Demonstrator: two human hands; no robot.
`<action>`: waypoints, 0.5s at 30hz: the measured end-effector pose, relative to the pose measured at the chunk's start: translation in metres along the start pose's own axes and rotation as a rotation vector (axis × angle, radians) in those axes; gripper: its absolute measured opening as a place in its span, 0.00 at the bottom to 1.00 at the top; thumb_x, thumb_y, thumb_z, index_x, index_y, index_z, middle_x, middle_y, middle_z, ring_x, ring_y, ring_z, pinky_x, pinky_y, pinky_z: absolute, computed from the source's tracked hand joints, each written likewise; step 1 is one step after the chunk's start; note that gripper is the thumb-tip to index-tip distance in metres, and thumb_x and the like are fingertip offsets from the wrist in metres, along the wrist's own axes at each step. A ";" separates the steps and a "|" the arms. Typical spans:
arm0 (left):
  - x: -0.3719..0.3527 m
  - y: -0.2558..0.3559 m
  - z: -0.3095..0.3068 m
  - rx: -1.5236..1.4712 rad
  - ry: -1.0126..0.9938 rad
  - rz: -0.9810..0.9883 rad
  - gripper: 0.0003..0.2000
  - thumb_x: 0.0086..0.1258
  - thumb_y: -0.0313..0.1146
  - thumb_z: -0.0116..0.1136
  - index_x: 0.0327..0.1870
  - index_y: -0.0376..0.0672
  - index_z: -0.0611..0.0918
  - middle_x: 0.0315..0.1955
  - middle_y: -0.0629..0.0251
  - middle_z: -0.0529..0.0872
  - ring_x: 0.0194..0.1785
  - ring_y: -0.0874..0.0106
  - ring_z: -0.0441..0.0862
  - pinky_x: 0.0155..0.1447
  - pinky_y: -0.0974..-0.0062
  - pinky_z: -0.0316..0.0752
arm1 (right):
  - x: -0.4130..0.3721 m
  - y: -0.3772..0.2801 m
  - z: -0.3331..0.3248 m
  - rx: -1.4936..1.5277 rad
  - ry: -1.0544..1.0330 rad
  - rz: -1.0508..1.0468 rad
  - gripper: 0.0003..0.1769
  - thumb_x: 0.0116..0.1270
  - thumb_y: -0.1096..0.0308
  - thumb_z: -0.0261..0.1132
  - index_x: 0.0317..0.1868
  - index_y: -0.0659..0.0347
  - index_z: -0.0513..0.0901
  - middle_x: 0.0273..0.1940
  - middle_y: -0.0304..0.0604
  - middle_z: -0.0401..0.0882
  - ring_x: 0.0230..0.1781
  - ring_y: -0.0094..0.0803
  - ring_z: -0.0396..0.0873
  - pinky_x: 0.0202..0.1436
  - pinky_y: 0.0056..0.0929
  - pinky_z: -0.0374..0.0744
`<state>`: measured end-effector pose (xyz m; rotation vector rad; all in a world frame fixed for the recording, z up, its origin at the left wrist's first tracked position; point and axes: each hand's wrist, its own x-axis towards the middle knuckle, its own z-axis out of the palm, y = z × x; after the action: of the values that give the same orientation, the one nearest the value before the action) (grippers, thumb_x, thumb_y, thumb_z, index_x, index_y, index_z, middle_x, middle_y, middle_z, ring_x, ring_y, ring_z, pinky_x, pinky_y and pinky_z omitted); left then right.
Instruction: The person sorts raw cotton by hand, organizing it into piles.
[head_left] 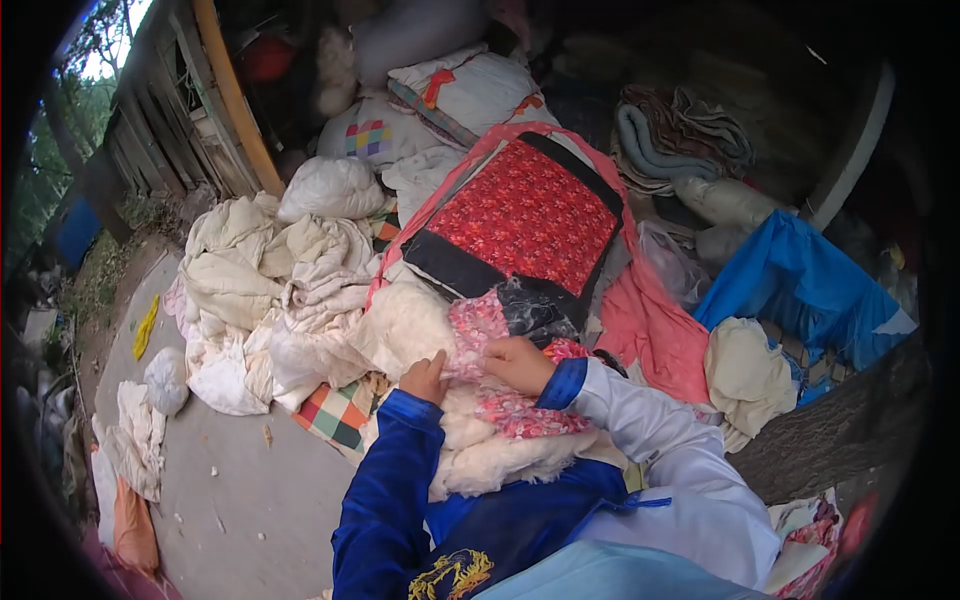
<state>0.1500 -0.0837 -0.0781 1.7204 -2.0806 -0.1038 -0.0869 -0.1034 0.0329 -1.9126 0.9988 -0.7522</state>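
Note:
Across my lap lies a thick mass of cream batting (405,322) partly covered by pink floral cloth (480,318). My left hand (424,378) is closed at the edge where batting and cloth meet. A short way to its right, my right hand (518,365) pinches the same floral cloth, its fingertips partly hidden. More floral cloth and loose batting hang below my hands over my knees. Just beyond them is a large red patterned quilt (515,215) with black borders, lying on a pink-edged heap. Dark ragged cloth (535,308) touches the floral piece.
A pile of cream bedding (240,265) spreads over the concrete floor (235,480) at left. White stuffed bundles (330,188) lie behind it. On the right are a pink cloth (655,335), a blue plastic sheet (795,280) and a log (840,430). A wooden wall (170,130) stands far left.

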 end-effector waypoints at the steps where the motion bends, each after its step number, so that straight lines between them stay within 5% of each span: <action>1: -0.002 -0.010 -0.007 0.043 -0.005 0.005 0.26 0.57 0.32 0.66 0.60 0.48 0.76 0.38 0.55 0.84 0.41 0.52 0.82 0.45 0.56 0.78 | -0.009 0.000 -0.021 0.035 0.009 0.024 0.12 0.65 0.64 0.65 0.29 0.66 0.82 0.23 0.47 0.79 0.24 0.28 0.76 0.31 0.31 0.74; 5: -0.001 -0.088 -0.003 0.023 0.190 -0.046 0.20 0.61 0.35 0.63 0.56 0.46 0.80 0.39 0.50 0.86 0.44 0.51 0.84 0.47 0.56 0.78 | -0.051 -0.010 -0.115 0.024 0.110 0.069 0.13 0.67 0.64 0.66 0.31 0.66 0.83 0.23 0.37 0.78 0.27 0.19 0.74 0.31 0.27 0.73; 7: -0.001 -0.117 0.004 0.066 0.232 -0.182 0.19 0.65 0.40 0.60 0.56 0.44 0.79 0.41 0.46 0.86 0.44 0.48 0.83 0.50 0.54 0.78 | -0.069 -0.013 -0.163 0.184 0.325 0.113 0.12 0.68 0.65 0.66 0.32 0.66 0.83 0.24 0.33 0.77 0.27 0.19 0.74 0.31 0.25 0.73; 10: -0.031 -0.181 -0.022 0.171 -0.023 -0.625 0.20 0.67 0.44 0.57 0.54 0.42 0.80 0.43 0.43 0.85 0.45 0.46 0.82 0.50 0.53 0.77 | -0.126 0.024 -0.234 0.167 0.582 0.240 0.10 0.69 0.66 0.65 0.32 0.63 0.82 0.25 0.28 0.76 0.27 0.15 0.71 0.30 0.20 0.70; 11: -0.051 -0.198 -0.012 0.124 0.068 -0.500 0.20 0.69 0.47 0.54 0.53 0.42 0.80 0.43 0.43 0.85 0.45 0.45 0.82 0.50 0.52 0.76 | -0.144 0.030 -0.231 0.256 0.575 0.341 0.10 0.71 0.66 0.64 0.31 0.62 0.82 0.25 0.27 0.75 0.28 0.14 0.71 0.31 0.19 0.70; 13: -0.060 -0.142 -0.036 0.139 -0.092 -0.568 0.20 0.68 0.47 0.55 0.53 0.43 0.80 0.39 0.44 0.85 0.47 0.46 0.81 0.52 0.52 0.75 | -0.174 0.064 -0.212 0.313 0.439 0.377 0.07 0.71 0.68 0.63 0.35 0.62 0.81 0.28 0.28 0.77 0.30 0.14 0.72 0.35 0.17 0.71; 15: -0.062 -0.103 -0.048 0.189 -0.143 -0.613 0.21 0.65 0.44 0.57 0.56 0.44 0.79 0.48 0.43 0.81 0.53 0.47 0.79 0.56 0.53 0.74 | -0.188 0.075 -0.159 0.403 0.323 0.445 0.06 0.72 0.69 0.62 0.37 0.62 0.80 0.31 0.29 0.77 0.30 0.14 0.73 0.37 0.16 0.71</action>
<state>0.2708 -0.0377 -0.0858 2.4816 -1.6201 -0.2242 -0.3332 -0.0307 0.0196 -1.1900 1.2990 -0.9270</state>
